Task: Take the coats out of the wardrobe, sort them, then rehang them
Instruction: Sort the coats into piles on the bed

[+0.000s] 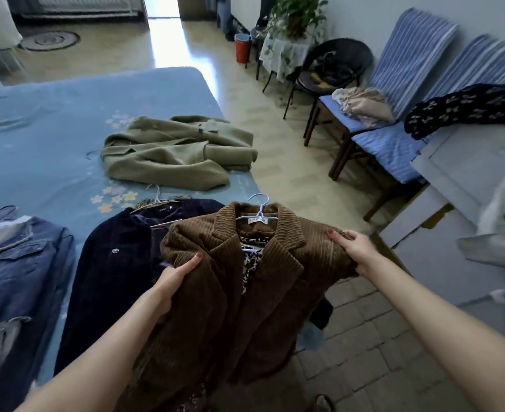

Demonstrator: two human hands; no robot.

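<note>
A brown corduroy coat (263,292) on a pale blue hanger (260,211) hangs in front of me over the bed's near corner. My left hand (174,278) grips its left shoulder. My right hand (354,248) grips its right shoulder. On the blue bed (46,120) lie an olive green coat (174,153), a dark navy coat (111,269) still on a hanger, and a blue denim jacket (16,278) at the far left.
Two blue striped chairs (394,114) stand along the right wall, one with a pale garment. A dark patterned garment (465,110) drapes over a white cabinet (465,185). A black chair, a plant stand and an orange bin are farther back. Tiled floor runs between bed and chairs.
</note>
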